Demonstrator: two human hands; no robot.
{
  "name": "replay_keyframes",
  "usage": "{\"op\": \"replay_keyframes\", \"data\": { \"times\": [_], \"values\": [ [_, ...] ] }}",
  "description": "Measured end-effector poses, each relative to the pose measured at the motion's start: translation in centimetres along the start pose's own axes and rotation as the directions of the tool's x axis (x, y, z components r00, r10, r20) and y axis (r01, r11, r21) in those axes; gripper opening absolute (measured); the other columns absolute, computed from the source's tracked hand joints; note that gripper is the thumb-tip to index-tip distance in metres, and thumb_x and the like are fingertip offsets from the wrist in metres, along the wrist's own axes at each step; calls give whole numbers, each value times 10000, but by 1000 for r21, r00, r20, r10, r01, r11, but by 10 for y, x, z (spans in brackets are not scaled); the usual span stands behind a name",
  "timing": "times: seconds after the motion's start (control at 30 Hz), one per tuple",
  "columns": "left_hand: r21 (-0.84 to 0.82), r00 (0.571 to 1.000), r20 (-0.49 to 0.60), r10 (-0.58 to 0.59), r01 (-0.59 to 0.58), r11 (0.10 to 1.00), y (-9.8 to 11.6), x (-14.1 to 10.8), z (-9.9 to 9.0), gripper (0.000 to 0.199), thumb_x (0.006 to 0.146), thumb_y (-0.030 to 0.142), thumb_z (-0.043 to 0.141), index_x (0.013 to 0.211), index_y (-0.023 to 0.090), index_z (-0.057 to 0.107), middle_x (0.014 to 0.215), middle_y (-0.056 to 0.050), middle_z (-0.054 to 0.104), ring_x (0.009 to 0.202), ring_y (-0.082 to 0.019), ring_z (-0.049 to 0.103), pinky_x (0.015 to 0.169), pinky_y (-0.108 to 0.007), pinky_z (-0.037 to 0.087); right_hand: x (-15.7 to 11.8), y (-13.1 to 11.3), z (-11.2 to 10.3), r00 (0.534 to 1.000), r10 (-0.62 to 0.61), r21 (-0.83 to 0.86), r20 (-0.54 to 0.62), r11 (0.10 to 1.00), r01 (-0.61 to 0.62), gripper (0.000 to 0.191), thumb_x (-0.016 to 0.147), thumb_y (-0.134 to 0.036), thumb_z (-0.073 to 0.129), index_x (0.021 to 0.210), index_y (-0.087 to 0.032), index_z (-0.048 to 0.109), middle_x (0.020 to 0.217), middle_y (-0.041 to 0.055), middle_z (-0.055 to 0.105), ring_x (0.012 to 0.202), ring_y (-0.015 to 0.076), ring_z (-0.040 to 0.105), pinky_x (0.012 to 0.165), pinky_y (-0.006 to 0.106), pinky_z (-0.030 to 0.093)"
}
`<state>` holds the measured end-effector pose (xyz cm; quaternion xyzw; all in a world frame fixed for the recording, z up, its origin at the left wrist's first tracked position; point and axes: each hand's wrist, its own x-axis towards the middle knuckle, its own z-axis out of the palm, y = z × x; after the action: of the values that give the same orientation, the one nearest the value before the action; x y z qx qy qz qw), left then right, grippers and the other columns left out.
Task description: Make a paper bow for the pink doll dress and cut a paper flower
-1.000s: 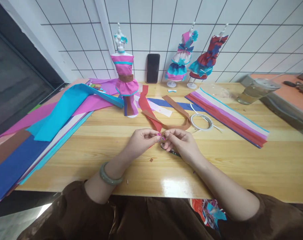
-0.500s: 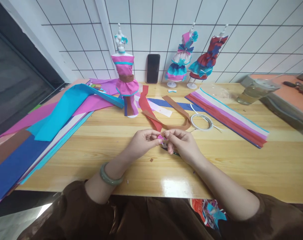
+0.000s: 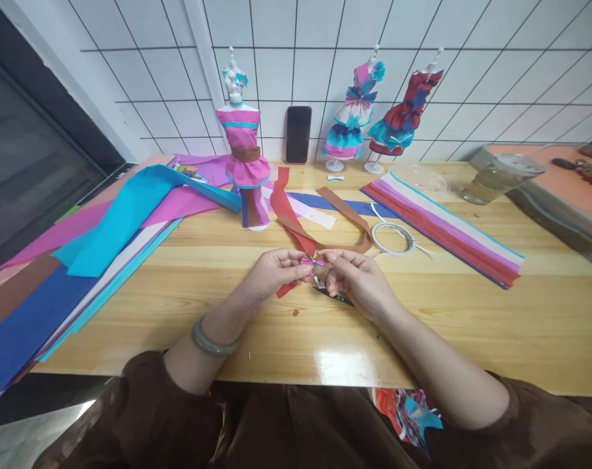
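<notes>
Flat, matte paper strips (image 3: 124,221) in turquoise, pink, brown and blue overlap at left; next, a small dress form (image 3: 244,146) wears gathered pink paper with a brown waistband; a crinkled red strip (image 3: 284,205) runs down toward the hands; the left hand (image 3: 282,270) pinches a tiny pink bow (image 3: 312,262), fanned at its ends, above the surface; the right hand (image 3: 357,277) has thumb and forefinger closed at the bow's right side; a curling brown strip (image 3: 347,210) lies behind, then two dress forms in ruffled paper, a round tape roll (image 3: 393,238), a striped paper stack (image 3: 445,228) and a clear cup (image 3: 503,177); the surface (image 3: 188,312) is glossy, pale grained wood against white tiles (image 3: 276,71); a dark tool (image 3: 335,297) is partly hidden beneath the right hand; what the right fingertips pinch is hard to tell; scraps (image 3: 408,413) below the edge are cut off by a brown sleeve.
</notes>
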<state>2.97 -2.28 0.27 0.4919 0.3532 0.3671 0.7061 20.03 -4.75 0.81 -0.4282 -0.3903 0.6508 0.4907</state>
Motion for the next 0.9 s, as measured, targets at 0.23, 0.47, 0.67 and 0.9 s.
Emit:
{"op": "replay_keyframes", "data": {
  "times": [0.23, 0.47, 0.67, 0.9],
  "values": [
    [-67, 1000, 14, -17, 18, 998, -1, 1, -1, 250, 666, 257, 688, 865, 125, 612, 677, -5, 603, 608, -62, 536, 598, -190, 413, -2, 1, 3, 999, 1, -75, 48, 997, 2, 253, 704, -356, 668, 842, -151, 612, 467, -40, 552, 388, 73, 507, 372, 168, 408],
    [34, 999, 26, 24, -25, 999, -3, 1, 1, 265, 695, 298, 657, 897, 132, 611, 714, -27, 622, 644, -85, 555, 603, -208, 418, 0, 2, 2, 999, -39, -155, 16, 987, 41, 257, 712, -389, 649, 801, -154, 596, 482, -41, 544, 371, 58, 461, 351, 160, 352],
    [139, 999, -6, 52, -51, 989, -2, 1, 3, 268, 700, 338, 641, 871, 133, 622, 739, -28, 613, 657, -94, 544, 618, -226, 428, -5, 0, 6, 991, -136, -329, -5, 936, 127, 261, 735, -394, 620, 812, -147, 585, 534, -25, 567, 393, 59, 461, 385, 181, 367],
    [108, 998, -43, 52, -47, 993, -3, 2, 1, 242, 697, 325, 644, 828, 122, 633, 719, -28, 613, 642, -90, 540, 636, -231, 433, -5, 1, 6, 989, -148, -358, 9, 923, 142, 308, 728, -403, 620, 879, -136, 596, 569, -14, 576, 411, 64, 472, 405, 193, 379]
  ]
}}
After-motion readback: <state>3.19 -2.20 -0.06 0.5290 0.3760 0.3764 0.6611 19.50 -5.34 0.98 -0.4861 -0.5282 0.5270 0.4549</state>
